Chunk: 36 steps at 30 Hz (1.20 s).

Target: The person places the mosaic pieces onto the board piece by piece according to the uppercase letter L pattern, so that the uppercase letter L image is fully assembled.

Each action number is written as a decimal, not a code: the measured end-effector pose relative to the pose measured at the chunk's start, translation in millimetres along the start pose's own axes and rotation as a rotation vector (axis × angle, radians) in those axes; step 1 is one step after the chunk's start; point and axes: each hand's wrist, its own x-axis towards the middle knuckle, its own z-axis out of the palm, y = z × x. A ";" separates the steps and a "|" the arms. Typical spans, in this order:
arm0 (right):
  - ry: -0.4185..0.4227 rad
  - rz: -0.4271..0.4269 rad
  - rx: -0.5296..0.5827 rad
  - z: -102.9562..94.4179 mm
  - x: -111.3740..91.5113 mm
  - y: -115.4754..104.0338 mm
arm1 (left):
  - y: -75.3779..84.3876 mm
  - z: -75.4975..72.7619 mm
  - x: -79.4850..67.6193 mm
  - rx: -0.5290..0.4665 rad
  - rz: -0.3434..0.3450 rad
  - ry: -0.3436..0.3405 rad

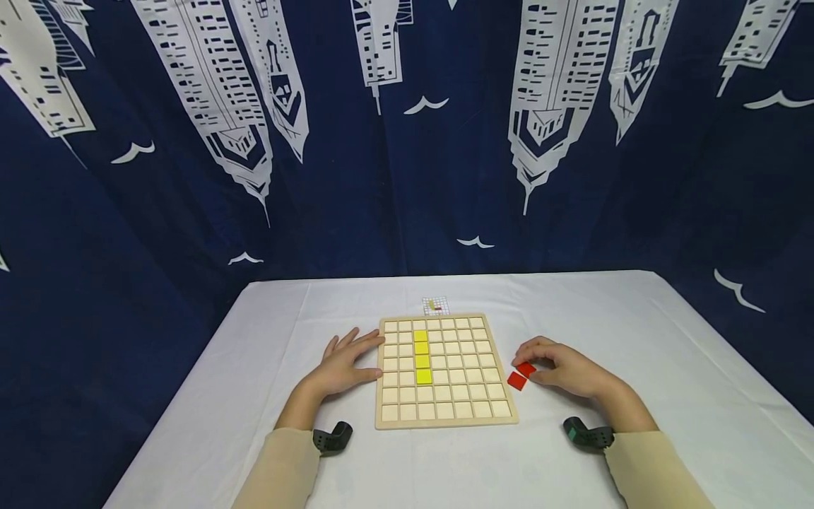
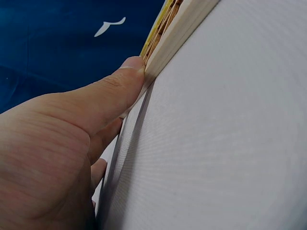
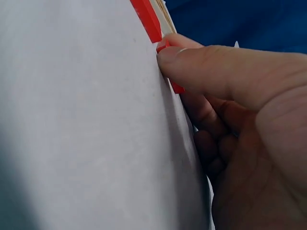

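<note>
A wooden grid board [image 1: 447, 423] lies flat on the white table. Four-sided yellow tiles [image 1: 422, 348] fill several cells of one column, left of the board's middle. My left hand [image 1: 343, 365] rests at the board's left edge with fingers spread, its thumb [image 2: 115, 86] touching the wooden rim. Right of the board, my right hand [image 1: 566, 366] pinches a red square tile [image 1: 526, 369] between thumb and fingers, close to the tabletop. A second red tile [image 1: 517, 381] lies next to it; the right wrist view shows its edge [image 3: 146, 19]. My thumb partly hides the pinched tile there.
A small printed grid card [image 1: 436, 305] with yellow and red marks lies behind the board. White cloth [image 1: 445, 474] covers the table. A dark blue curtain [image 1: 394, 233] with white building and bird prints hangs behind it.
</note>
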 end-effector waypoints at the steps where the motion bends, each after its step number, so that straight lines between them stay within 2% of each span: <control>1: 0.007 0.002 -0.003 0.7 0.4 -0.1 | -0.4 0.3 0.0 0.000 0.001 0.002; 17: 0.161 0.005 -0.028 12.5 3.9 -0.4 | -0.3 1.3 0.3 0.011 0.001 0.002; 24: 0.181 0.056 -0.018 15.1 7.8 -12.4 | -0.6 1.0 -0.7 0.007 0.000 0.000; 36: 0.188 -0.009 -0.022 23.7 17.2 -31.1 | -2.0 0.7 -0.8 0.006 -0.003 0.001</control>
